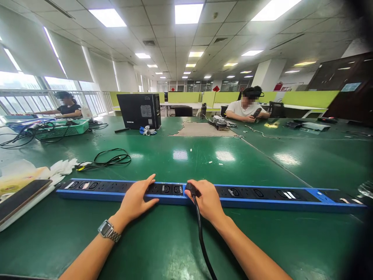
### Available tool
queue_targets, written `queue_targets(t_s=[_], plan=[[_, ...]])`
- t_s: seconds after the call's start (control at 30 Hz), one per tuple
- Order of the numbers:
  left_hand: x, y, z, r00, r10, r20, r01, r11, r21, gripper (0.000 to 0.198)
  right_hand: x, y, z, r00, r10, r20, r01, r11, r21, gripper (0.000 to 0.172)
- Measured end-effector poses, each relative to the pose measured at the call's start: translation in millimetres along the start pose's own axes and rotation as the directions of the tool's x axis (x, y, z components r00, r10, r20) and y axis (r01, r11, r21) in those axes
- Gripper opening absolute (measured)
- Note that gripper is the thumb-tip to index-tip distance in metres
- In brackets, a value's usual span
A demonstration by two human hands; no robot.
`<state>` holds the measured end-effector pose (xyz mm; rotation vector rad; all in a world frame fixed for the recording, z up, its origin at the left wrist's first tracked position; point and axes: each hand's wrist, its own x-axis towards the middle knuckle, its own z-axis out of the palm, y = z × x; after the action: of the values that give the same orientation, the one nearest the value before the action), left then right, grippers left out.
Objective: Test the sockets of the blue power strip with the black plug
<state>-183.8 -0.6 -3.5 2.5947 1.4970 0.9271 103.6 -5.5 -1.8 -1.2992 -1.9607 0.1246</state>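
Observation:
A long blue and black power strip (247, 193) lies across the green table, with rows of sockets along its top. My left hand (136, 198) rests over the strip left of its middle, thumb and fingers apart, with no object in its grasp. At the middle of the strip, my right hand (207, 200) grips the black plug of a power cord (201, 229). The plug is against the strip's top; my fingers hide whether it sits in a socket. From the plug the thick cord runs down toward the table's near edge.
A coiled black cable (112, 158) lies beyond the strip. At left are a phone (21, 200), plastic wrapping (26, 173) and a green basket (62, 129) with cables. Farther back stands a black computer case (139, 111). Two people sit at the table's far sides.

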Motion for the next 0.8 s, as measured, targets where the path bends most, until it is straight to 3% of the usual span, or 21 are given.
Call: queue_targets(t_s=[0.13,0.3,0.4,0.47,0.6,0.7,0.8], plan=[[4.2,10.7,0.1,0.999,-0.008,-0.051,0.006,0.999,-0.049,0.073,-0.7,-6.1,1.7,0.998,-0.051,0.028,0.053,0.994,-0.097,0.028],[29.3,65.9,30.1,0.99,0.127,-0.064,-0.135,0.981,-0.14,0.055,-9.5,-4.7,0.3,1.0,0.009,-0.012,-0.012,0.97,-0.242,0.08],[48.2,98.2,53.9,0.986,0.16,-0.048,-0.167,0.966,-0.199,0.041,-16.9,0.0,1.4,0.999,0.054,-0.005,-0.052,0.944,-0.327,0.079],[56.1,105.4,58.7,0.984,0.113,-0.136,-0.143,0.961,-0.238,0.032,-19.3,1.9,2.5,0.998,0.059,0.027,-0.046,0.933,-0.358,0.08],[53.0,79.5,33.6,0.919,-0.088,-0.385,-0.034,0.953,-0.301,0.029,-18.6,0.1,3.5,0.993,0.104,0.065,-0.071,0.92,-0.385,0.087],[34.3,44.4,7.3,0.932,-0.105,-0.346,0.011,0.965,-0.264,0.031,-17.5,-2.8,2.2,0.986,0.141,0.084,-0.099,0.92,-0.378,0.087],[12.4,19.3,-3.3,0.964,-0.129,-0.234,0.073,0.969,-0.234,0.031,-16.6,-4.8,1.1,0.983,0.163,0.09,-0.12,0.923,-0.365,0.081]])
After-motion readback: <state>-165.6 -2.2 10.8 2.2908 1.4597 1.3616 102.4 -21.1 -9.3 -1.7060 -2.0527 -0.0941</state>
